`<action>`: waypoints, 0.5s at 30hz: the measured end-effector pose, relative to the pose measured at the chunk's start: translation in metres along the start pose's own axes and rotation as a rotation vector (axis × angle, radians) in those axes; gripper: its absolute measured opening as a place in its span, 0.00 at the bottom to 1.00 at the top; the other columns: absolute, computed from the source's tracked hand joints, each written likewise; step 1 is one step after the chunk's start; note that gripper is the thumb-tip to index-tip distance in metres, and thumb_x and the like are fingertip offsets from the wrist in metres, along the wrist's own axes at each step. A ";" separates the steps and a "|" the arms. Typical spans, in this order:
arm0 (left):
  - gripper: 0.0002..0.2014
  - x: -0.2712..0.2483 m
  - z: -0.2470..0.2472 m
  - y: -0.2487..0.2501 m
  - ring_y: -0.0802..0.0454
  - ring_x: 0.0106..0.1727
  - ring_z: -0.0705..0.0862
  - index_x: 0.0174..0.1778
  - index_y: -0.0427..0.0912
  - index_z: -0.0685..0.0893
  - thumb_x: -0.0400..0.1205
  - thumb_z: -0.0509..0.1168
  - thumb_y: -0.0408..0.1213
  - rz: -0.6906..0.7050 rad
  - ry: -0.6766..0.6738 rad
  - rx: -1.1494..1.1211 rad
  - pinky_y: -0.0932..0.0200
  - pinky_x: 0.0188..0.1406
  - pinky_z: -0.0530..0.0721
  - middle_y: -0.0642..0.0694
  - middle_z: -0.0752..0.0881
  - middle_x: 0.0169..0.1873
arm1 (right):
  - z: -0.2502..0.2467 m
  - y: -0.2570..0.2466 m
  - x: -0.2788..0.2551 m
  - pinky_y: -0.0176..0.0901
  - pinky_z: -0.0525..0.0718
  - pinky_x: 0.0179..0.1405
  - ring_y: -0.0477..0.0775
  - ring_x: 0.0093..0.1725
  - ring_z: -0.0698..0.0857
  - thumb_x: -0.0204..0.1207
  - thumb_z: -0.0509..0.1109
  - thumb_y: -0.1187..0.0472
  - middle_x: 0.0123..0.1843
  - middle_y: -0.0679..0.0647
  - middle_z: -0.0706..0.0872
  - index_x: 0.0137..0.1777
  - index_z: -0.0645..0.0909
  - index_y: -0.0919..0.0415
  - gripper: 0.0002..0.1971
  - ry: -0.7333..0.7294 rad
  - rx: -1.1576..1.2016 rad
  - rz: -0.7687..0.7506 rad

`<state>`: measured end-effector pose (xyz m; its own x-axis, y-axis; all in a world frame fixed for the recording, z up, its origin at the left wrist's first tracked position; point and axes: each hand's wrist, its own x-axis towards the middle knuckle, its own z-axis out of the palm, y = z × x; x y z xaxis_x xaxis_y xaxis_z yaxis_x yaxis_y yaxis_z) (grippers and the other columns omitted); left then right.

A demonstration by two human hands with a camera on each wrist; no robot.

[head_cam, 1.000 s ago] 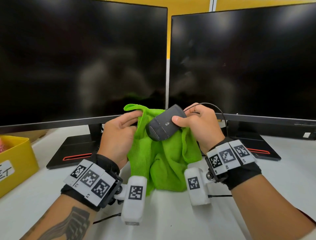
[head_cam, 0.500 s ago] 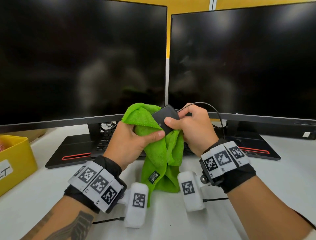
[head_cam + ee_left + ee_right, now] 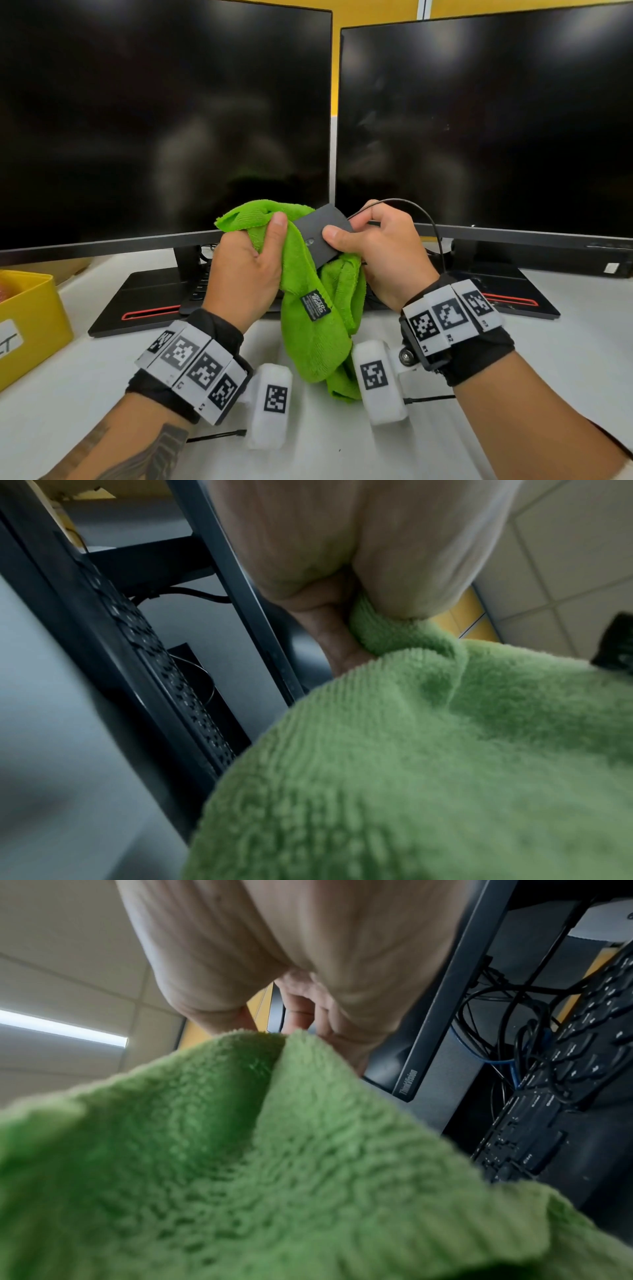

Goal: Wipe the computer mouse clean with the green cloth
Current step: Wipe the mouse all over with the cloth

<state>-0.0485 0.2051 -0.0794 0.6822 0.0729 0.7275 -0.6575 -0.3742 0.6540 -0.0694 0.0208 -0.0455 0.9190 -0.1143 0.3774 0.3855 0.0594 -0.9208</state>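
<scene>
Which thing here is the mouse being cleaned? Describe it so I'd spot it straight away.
Look where the two black monitors meet, just above the white desk. There the right hand pinches a flat dark grey mouse against the green cloth gripped by the left hand. A thin black cable runs from it.

left hand point(image 3: 245, 267) grips green cloth point(image 3: 315, 308) | right hand point(image 3: 383, 253) holds mouse point(image 3: 322, 236) | cloth against mouse

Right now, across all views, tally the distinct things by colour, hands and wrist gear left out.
Green: 1, the cloth.
Black or dark grey: 4, the mouse, two monitors, the keyboard.
Yellow: 1, the bin.
Total: 6.
</scene>
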 end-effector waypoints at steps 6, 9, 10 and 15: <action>0.14 -0.010 0.005 0.013 0.56 0.66 0.91 0.71 0.41 0.86 0.89 0.70 0.33 -0.025 -0.314 -0.190 0.55 0.69 0.88 0.50 0.93 0.63 | -0.007 0.000 0.004 0.76 0.90 0.54 0.73 0.48 0.93 0.63 0.84 0.68 0.41 0.66 0.91 0.40 0.81 0.64 0.13 0.120 -0.029 -0.072; 0.26 -0.014 0.005 0.017 0.60 0.67 0.91 0.73 0.42 0.84 0.80 0.77 0.21 -0.029 -0.374 -0.276 0.66 0.65 0.87 0.54 0.92 0.65 | -0.008 0.001 0.005 0.75 0.90 0.52 0.74 0.48 0.92 0.65 0.85 0.67 0.39 0.64 0.91 0.41 0.81 0.64 0.13 0.147 -0.041 -0.087; 0.26 -0.014 0.004 0.019 0.58 0.65 0.92 0.73 0.40 0.85 0.78 0.78 0.21 -0.037 -0.351 -0.306 0.64 0.64 0.88 0.51 0.94 0.63 | -0.008 0.001 0.004 0.75 0.90 0.52 0.75 0.49 0.92 0.63 0.85 0.65 0.39 0.65 0.91 0.41 0.81 0.64 0.14 0.143 -0.046 -0.093; 0.17 -0.011 0.000 0.022 0.51 0.64 0.93 0.62 0.44 0.91 0.82 0.75 0.22 -0.040 -0.224 -0.434 0.57 0.64 0.90 0.46 0.96 0.60 | -0.005 0.001 0.003 0.76 0.90 0.49 0.78 0.48 0.91 0.56 0.84 0.60 0.40 0.68 0.91 0.39 0.81 0.65 0.17 0.104 -0.064 -0.104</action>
<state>-0.0706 0.1962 -0.0733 0.7303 -0.1390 0.6688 -0.6696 0.0481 0.7412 -0.0667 0.0153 -0.0461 0.8597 -0.2186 0.4616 0.4688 -0.0210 -0.8831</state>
